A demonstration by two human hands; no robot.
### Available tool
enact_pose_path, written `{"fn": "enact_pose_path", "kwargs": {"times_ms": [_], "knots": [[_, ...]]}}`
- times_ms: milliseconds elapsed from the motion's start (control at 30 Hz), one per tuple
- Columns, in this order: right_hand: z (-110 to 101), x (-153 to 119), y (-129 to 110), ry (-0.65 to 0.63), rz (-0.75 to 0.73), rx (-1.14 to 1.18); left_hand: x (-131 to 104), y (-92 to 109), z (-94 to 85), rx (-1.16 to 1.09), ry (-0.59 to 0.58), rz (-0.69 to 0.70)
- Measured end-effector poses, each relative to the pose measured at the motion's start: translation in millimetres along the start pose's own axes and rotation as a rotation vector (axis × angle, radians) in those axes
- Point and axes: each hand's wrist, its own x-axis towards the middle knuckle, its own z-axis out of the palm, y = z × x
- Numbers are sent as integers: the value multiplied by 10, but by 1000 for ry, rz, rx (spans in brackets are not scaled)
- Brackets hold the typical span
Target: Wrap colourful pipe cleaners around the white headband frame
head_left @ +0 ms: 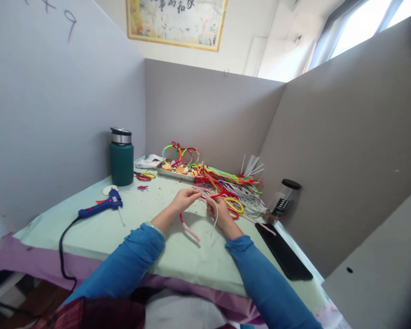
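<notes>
Both hands meet over the middle of the table. My left hand (186, 200) pinches a pipe cleaner strand between thumb and fingers. Below it hangs a pink pipe cleaner (191, 232), darker at its upper end. My right hand (219, 211) is closed around a white strand (216, 219) that curves down toward the tabletop; a short red piece shows between the hands. Just beyond and right of my right hand lie scissors with yellow and red handles (235, 206). Fingertip details are too small to tell.
A blue glue gun (101, 206) with a black cord lies left, near a green bottle (121, 160). Behind are a metal tray (176, 174) and a pipe cleaner pile (233, 185). Right are a black slab (284, 251) and a clear container (283, 200). Grey partitions (208, 109) surround the table.
</notes>
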Motion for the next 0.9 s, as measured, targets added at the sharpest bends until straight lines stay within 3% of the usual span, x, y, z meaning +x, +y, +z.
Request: {"fn": "enact_pose_path", "kwargs": {"times_ms": [133, 500, 633, 767, 900], "knots": [[40, -58, -55, -80, -19, -5, 35, -20, -25, -103, 25, -95], [69, -110, -124, -40, -97, -178, 23, -26, -78, -250, -21, -250], [74, -135, -150, -102, -141, -245, 10, -15, -90, -242, -2, -285], [100, -139, -125, -142, -102, -199, -1, -3, -97, -256, -81, -280], [118, -106, -101, -71, -152, -145, -18, 22, -91, -239, -175, -297]]}}
